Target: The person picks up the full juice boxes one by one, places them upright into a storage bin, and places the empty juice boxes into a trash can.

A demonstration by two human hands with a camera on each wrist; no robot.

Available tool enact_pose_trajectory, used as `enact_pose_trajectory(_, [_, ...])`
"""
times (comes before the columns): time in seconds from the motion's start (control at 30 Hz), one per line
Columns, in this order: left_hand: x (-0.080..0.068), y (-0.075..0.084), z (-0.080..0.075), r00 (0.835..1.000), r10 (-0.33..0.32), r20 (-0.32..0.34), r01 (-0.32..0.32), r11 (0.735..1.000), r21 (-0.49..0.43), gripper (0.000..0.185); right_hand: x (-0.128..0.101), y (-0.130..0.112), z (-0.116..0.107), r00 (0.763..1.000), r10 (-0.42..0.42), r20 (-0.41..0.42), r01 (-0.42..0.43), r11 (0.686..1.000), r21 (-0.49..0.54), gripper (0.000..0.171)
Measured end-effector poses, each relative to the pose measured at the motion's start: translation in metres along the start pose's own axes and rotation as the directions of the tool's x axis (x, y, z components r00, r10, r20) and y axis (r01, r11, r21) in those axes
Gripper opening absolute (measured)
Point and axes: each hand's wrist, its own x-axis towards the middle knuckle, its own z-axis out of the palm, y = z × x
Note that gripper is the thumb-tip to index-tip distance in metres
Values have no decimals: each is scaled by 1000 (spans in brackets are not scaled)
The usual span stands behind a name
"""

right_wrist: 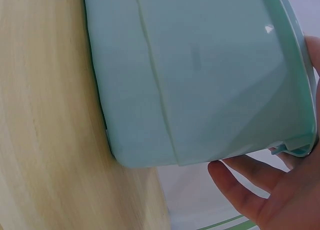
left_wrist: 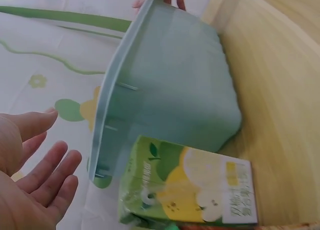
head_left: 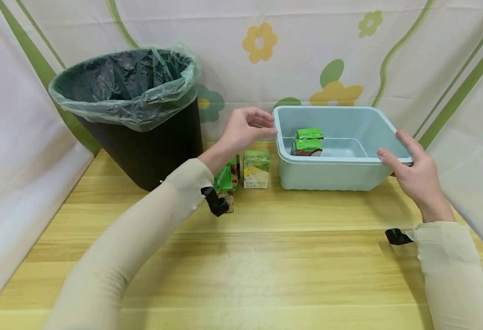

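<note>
A light blue plastic storage bin (head_left: 324, 175) stands on the table, with green-topped small cartons (head_left: 309, 146) inside at its left end. My right hand (head_left: 419, 176) grips the bin's right end, thumb over the rim and fingers spread beneath it in the right wrist view. Beside the left rim is my left hand (head_left: 247, 124), its fingers loosely bent and, in the left wrist view, apart from the bin. Below that hand, a green and yellow juice carton (left_wrist: 192, 185) stands upright on the table. More green and brown cartons (head_left: 225, 185) sit left of it, partly hidden by my left forearm.
A black trash can (head_left: 150, 149) with a translucent green liner (head_left: 142, 107) stands at the back left. A white curtain (head_left: 233, 27) with flower prints hangs behind the wooden table (head_left: 274, 270).
</note>
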Motion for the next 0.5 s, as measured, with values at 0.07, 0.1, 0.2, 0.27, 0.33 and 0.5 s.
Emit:
enact_pose_trajectory(0.07, [-3,-3,-1,1000,-12,16,11,1000,24,33,0,0,0,1000,1,-1,-1,1000,-1,77])
enact_pose_trajectory(0.1, [-5,-4,-1,1000,-17,26,16,999,40,32,0,0,0,1000,4,0,-4,1000,2,77])
enact_pose_trajectory(0.2, [-9,-10,-4,998,-36,59,30,994,109,28,0,0,1,1000,7,4,-7,1000,8,78])
enact_pose_trajectory(0.27, [-12,-13,-5,996,-47,70,35,986,161,26,0,0,1,1000,9,6,-9,1000,9,78])
enact_pose_trajectory(0.33, [-14,-16,-7,996,-53,75,37,978,205,25,0,0,1,1000,10,3,-10,1000,6,78])
enact_pose_trajectory(0.5, [-17,-18,-10,995,-58,82,31,954,300,28,0,-1,1,1000,11,-2,-11,1000,8,78])
